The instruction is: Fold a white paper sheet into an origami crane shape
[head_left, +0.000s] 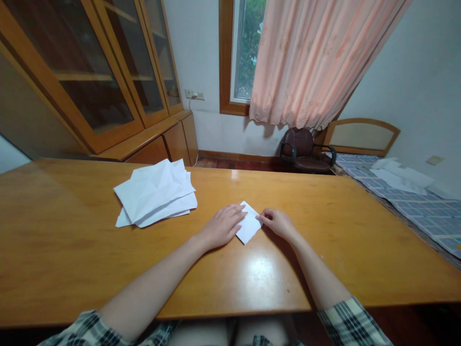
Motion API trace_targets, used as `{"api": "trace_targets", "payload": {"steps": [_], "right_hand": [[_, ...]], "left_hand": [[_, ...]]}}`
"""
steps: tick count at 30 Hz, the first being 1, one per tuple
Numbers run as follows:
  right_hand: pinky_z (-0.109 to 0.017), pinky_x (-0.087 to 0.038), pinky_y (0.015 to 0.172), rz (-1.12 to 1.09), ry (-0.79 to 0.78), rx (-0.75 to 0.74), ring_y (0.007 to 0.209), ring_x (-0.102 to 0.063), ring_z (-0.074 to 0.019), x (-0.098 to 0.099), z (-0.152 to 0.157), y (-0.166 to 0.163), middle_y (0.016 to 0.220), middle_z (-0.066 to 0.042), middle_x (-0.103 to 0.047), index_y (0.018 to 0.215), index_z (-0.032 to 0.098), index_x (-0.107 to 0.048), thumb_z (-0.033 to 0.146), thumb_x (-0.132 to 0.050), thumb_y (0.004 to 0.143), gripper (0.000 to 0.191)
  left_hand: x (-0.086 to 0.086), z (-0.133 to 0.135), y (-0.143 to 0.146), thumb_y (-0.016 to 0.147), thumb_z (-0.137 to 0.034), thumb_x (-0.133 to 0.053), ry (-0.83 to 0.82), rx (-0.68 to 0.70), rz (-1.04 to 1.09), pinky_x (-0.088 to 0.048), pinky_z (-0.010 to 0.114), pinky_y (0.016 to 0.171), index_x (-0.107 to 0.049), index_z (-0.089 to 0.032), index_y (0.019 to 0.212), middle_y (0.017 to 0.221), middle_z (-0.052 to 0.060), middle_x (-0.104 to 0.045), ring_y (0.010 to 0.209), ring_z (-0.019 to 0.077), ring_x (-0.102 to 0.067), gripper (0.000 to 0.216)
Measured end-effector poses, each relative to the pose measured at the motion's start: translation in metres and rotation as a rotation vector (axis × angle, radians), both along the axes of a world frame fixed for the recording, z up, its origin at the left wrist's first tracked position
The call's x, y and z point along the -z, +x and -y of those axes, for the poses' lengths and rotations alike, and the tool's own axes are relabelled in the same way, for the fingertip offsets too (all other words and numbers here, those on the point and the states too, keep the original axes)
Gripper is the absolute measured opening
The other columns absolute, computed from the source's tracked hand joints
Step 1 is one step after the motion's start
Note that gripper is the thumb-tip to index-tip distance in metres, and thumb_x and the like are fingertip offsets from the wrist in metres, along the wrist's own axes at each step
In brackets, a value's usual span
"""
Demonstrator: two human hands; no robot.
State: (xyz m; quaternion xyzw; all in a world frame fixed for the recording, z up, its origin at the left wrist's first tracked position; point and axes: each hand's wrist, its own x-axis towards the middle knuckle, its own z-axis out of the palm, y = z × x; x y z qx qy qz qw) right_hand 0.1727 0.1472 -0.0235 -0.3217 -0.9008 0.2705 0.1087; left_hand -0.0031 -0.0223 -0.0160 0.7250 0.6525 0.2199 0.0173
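A small white folded paper [248, 227] lies on the table in front of me, turned so that one corner points toward me. My left hand [225, 223] rests flat over its left side, fingers stretched out and tips on the paper. At the paper's right corner, my right hand [275, 221] pinches the edge between thumb and fingers. The left corner is partly hidden under my left hand.
A stack of creased white paper sheets [154, 192] lies on the wooden table [72, 259], left of my hands. Beyond the table are a glass-door cabinet [137, 120], a dark office chair [302, 149] and a bed [406, 192].
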Motion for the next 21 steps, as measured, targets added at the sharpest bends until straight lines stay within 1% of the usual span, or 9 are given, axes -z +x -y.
{"api": "trace_targets", "payload": {"steps": [1, 2, 4, 6, 8, 11, 17, 21], "right_hand": [[-0.024, -0.029, 0.053, -0.003, 0.0, -0.005, 0.057, -0.052, -0.014, 0.0, 0.0, 0.0, 0.063, -0.002, -0.064, 0.066, 0.019, -0.065, 0.047, -0.056, 0.08, 0.032], [-0.025, -0.03, 0.053, -0.007, -0.003, -0.01, 0.057, -0.052, -0.0141, 0.0, 0.0, 0.001, 0.063, -0.002, -0.064, 0.067, 0.019, -0.065, 0.047, -0.056, 0.08, 0.033], [-0.025, -0.033, 0.056, -0.038, -0.022, -0.034, 0.06, -0.054, -0.015, -0.002, -0.001, 0.002, 0.066, -0.003, -0.065, 0.072, 0.019, -0.066, 0.046, -0.054, 0.082, 0.031], [-0.026, -0.039, 0.062, -0.11, -0.059, -0.081, 0.067, -0.057, -0.0165, -0.004, -0.003, 0.004, 0.074, -0.004, -0.067, 0.081, 0.018, -0.066, 0.039, -0.049, 0.086, 0.027], [-0.029, -0.042, 0.071, -0.193, -0.083, -0.132, 0.077, -0.059, -0.0179, -0.006, -0.006, 0.006, 0.085, -0.006, -0.069, 0.088, 0.018, -0.067, 0.03, -0.048, 0.086, 0.023], [-0.032, -0.044, 0.08, -0.242, -0.087, -0.176, 0.087, -0.06, -0.0195, -0.007, -0.012, 0.01, 0.093, -0.008, -0.068, 0.089, 0.017, -0.068, 0.022, -0.051, 0.082, 0.02], [-0.033, -0.047, 0.082, -0.191, -0.183, -0.293, 0.088, -0.062, -0.0204, -0.008, -0.016, 0.014, 0.094, -0.008, -0.07, 0.094, 0.017, -0.071, 0.016, -0.055, 0.078, 0.023], [-0.033, -0.047, 0.081, -0.183, -0.184, -0.326, 0.087, -0.063, -0.0201, -0.009, -0.015, 0.014, 0.093, -0.007, -0.07, 0.093, 0.018, -0.072, 0.015, -0.055, 0.079, 0.023]], "left_hand": [[0.005, -0.001, 0.003, 0.092, -0.028, -0.042, -0.044, 0.011, -0.011, -0.024, 0.041, 0.109, -0.042, -0.023, 0.133, 0.146, 0.008, -0.036, 0.134, 0.0234, -0.03, 0.042], [0.009, -0.002, 0.005, 0.093, -0.029, -0.039, -0.095, 0.002, -0.015, -0.022, 0.041, 0.11, -0.039, -0.022, 0.136, 0.149, 0.008, -0.032, 0.137, 0.023, -0.026, 0.044], [0.016, -0.003, 0.007, 0.095, -0.033, -0.035, -0.178, 0.009, -0.021, -0.018, 0.04, 0.112, -0.036, -0.021, 0.138, 0.151, 0.008, -0.028, 0.139, 0.0218, -0.022, 0.045], [0.018, -0.004, 0.006, 0.095, -0.036, -0.033, -0.215, 0.017, -0.022, -0.017, 0.039, 0.113, -0.036, -0.021, 0.139, 0.151, 0.009, -0.026, 0.14, 0.0208, -0.02, 0.046], [0.017, -0.003, 0.004, 0.096, -0.037, -0.033, -0.222, 0.019, -0.017, -0.016, 0.038, 0.113, -0.036, -0.021, 0.14, 0.152, 0.009, -0.025, 0.14, 0.0204, -0.019, 0.047], [0.013, -0.002, 0.002, 0.096, -0.039, -0.032, -0.222, 0.032, -0.003, -0.017, 0.039, 0.113, -0.036, -0.022, 0.14, 0.152, 0.008, -0.025, 0.14, 0.0205, -0.02, 0.047], [0.011, 0.001, 0.0, 0.096, -0.041, -0.033, -0.203, 0.077, 0.023, -0.019, 0.04, 0.113, -0.038, -0.023, 0.139, 0.15, 0.008, -0.029, 0.139, 0.0219, -0.023, 0.047], [0.011, 0.001, -0.001, 0.095, -0.041, -0.033, -0.213, 0.076, 0.033, -0.02, 0.041, 0.113, -0.037, -0.023, 0.139, 0.15, 0.007, -0.029, 0.139, 0.022, -0.023, 0.048]]}}
